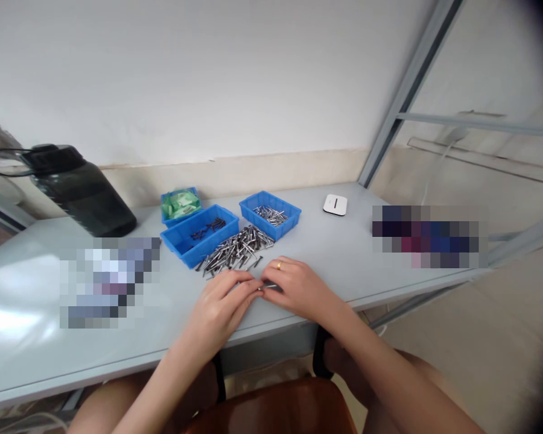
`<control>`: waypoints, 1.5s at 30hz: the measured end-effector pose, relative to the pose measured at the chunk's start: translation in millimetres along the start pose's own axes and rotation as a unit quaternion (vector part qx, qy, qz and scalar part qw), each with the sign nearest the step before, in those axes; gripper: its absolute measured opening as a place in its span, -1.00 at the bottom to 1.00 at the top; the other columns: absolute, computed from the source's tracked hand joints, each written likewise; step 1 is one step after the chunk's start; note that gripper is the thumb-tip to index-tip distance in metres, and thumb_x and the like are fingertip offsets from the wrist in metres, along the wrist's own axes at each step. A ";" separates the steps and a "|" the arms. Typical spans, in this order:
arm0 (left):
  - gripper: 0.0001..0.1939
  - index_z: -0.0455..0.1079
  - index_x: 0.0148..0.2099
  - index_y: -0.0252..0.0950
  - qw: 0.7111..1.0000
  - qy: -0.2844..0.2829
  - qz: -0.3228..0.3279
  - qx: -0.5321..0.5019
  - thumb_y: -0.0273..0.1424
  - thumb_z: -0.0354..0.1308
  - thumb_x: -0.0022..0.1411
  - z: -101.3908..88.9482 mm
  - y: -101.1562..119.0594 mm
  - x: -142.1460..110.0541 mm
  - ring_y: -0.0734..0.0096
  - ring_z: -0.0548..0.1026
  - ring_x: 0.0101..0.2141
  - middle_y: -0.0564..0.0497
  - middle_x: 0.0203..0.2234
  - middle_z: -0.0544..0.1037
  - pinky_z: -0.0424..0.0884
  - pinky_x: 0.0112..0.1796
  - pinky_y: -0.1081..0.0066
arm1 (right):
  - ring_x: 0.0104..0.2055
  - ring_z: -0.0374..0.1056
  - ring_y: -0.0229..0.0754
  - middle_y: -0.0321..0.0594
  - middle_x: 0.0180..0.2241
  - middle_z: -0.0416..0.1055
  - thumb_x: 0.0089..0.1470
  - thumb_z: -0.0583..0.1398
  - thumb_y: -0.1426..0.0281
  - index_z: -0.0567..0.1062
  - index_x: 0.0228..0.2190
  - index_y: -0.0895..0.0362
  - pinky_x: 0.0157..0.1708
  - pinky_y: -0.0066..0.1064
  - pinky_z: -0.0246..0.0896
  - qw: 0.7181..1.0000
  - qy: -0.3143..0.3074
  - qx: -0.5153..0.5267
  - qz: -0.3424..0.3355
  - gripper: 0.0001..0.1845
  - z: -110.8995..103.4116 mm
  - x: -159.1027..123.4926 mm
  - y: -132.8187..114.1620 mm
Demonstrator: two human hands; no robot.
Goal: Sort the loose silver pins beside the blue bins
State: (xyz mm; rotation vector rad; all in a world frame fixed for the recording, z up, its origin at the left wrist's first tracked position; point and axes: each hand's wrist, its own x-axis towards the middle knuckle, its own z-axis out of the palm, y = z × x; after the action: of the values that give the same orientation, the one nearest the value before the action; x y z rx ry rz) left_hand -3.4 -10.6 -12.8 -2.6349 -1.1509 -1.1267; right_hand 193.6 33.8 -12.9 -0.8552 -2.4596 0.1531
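Observation:
My left hand (221, 299) and my right hand (296, 286) meet just above the table's front part, fingers closed. A slim silver screw (268, 287) runs between their fingertips; both hands pinch it, its head toward the left fingers. Just beyond my hands lies a loose pile of mixed silver and dark screws (238, 248). Behind the pile on the left, a blue bin (190, 256) holds some dark screws (210, 228). To the right of it, another blue bin (287, 230) contains silver screws (273, 215). My right hand wears a ring.
A third blue bin (163, 208) with green plastic packaging (181, 204) stands at the back. A large dark bottle (84, 193) is at the left. A small white box (335, 205) lies back right. Blurred-out items flank both sides of the grey table (163, 328).

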 end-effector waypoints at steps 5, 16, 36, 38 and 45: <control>-0.83 0.39 -0.10 -0.32 1.000 0.005 0.005 -0.011 -0.59 0.07 0.29 -0.3 0.8 0.4 0.38 0.42 -0.22 -0.07 -0.22 0.47 0.38 -0.18 0.36 | -0.29 0.29 -0.21 -0.25 -0.41 0.38 0.20 0.13 0.27 0.42 -0.41 0.13 -0.26 -0.40 0.19 1.000 -0.001 0.007 0.003 -0.78 -0.1 0.1 0.3; -0.82 0.37 -0.10 -0.32 1.000 0.001 0.001 -0.028 -0.61 0.08 0.28 -0.5 -0.2 0.1 0.42 0.43 -0.26 -0.04 -0.26 0.53 0.38 -0.19 0.39 | -0.28 0.29 -0.21 -0.25 -0.40 0.39 0.19 0.12 0.33 0.42 -0.41 0.14 -0.26 -0.40 0.19 1.000 -0.001 0.004 0.003 -0.82 0.9 0.4 0.8; -0.89 0.36 -0.14 -0.29 1.000 -0.002 -0.014 -0.012 -0.52 0.06 0.29 -4.7 6.0 5.0 0.39 0.50 -0.31 -0.02 -0.30 0.57 0.43 -0.27 0.38 | -0.32 0.27 -0.23 -0.26 -0.43 0.36 0.26 0.04 0.34 0.41 -0.44 0.14 -0.30 -0.40 0.17 1.000 0.004 -0.019 -0.021 -0.73 1.0 0.8 1.7; -0.88 0.36 -0.14 -0.29 1.000 -0.005 -0.017 -0.014 -0.52 0.06 0.29 -4.4 6.1 5.2 0.39 0.50 -0.30 -0.03 -0.29 0.57 0.43 -0.26 0.38 | -0.33 0.27 -0.23 -0.26 -0.44 0.36 0.26 0.05 0.35 0.41 -0.44 0.14 -0.31 -0.40 0.18 1.000 0.002 -0.018 -0.020 -0.74 0.5 1.0 1.3; -0.89 0.36 -0.14 -0.30 1.000 -0.005 -0.019 -0.015 -0.52 0.07 0.29 -3.3 5.0 5.5 0.39 0.50 -0.28 -0.03 -0.30 0.55 0.44 -0.24 0.39 | -0.34 0.28 -0.23 -0.26 -0.44 0.36 0.25 0.06 0.35 0.40 -0.45 0.14 -0.31 -0.40 0.17 0.999 0.005 -0.028 -0.024 -0.75 -0.1 0.7 0.7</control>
State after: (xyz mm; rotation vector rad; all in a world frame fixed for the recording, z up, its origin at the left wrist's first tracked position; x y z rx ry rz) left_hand 0.5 -11.8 -5.7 -2.6552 -1.1993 -1.1482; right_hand 193.6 34.8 -12.7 -0.8184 -2.4823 0.0642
